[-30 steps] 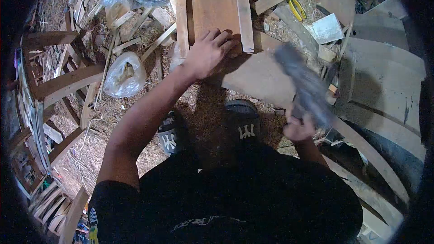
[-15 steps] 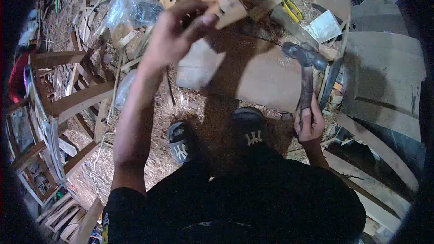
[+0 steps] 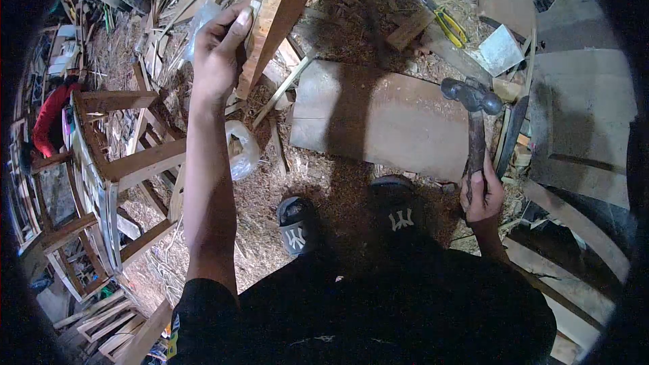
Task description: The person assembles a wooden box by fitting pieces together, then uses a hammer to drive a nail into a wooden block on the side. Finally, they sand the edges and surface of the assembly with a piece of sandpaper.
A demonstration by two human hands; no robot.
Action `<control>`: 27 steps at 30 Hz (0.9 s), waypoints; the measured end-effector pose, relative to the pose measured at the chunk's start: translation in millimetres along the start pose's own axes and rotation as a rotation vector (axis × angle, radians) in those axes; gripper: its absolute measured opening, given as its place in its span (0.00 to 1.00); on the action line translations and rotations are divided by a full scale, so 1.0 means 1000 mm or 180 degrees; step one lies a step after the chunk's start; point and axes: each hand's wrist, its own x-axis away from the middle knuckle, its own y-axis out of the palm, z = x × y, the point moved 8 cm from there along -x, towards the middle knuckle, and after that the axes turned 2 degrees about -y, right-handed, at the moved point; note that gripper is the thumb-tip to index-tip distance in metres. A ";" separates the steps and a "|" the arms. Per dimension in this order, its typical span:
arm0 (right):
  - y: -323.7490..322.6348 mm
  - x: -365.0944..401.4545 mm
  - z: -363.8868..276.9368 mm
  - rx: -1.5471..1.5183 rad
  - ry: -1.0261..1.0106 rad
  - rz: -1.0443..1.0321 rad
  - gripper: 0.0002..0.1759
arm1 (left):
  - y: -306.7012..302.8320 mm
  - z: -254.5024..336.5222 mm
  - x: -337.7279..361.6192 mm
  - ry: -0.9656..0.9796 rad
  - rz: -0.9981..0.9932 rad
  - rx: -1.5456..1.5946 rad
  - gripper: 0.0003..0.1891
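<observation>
My left hand (image 3: pixel 220 57) grips a wooden board (image 3: pixel 265 23) by its left side, thumb on the near face and fingers mostly hidden behind. The board is raised and tilted, its lighter narrow edge facing me. In my right hand (image 3: pixel 483 197) is a hammer (image 3: pixel 476 132), held low on its dark handle with the metal head upward. Below and between the hands, a flat wooden panel (image 3: pixel 399 122) lies on the ground, crossed by a shadow.
Yellow-handled pliers (image 3: pixel 449 26) and a whitish square block (image 3: pixel 500 51) lie beyond the panel. At left stands a wooden frame (image 3: pixel 145 165), with a clear plastic bag (image 3: pixel 242 152) beside it. Wood scraps and shavings cover the ground; larger panels (image 3: pixel 581 122) lie at right.
My left hand has moved left with the board, which has turned so its narrow edge faces me. The hammer stays in my right hand, and the whole view has shifted slightly.
</observation>
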 end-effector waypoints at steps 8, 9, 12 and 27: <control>0.006 0.004 -0.005 0.0013 0.0229 0.0072 0.31 | 0.014 -0.002 0.006 0.0020 0.0048 -0.0478 0.15; 0.005 0.005 -0.005 0.0040 0.0322 0.0062 0.31 | 0.029 -0.006 0.013 -0.0142 -0.0028 -0.0697 0.15; 0.004 0.005 -0.002 0.0182 0.0068 0.0053 0.31 | 0.100 -0.015 0.041 0.0497 -0.0789 -0.1709 0.15; 0.021 0.001 -0.051 0.1791 -0.2092 -0.0367 0.29 | 0.160 -0.125 0.099 0.1407 -0.1403 -0.3814 0.28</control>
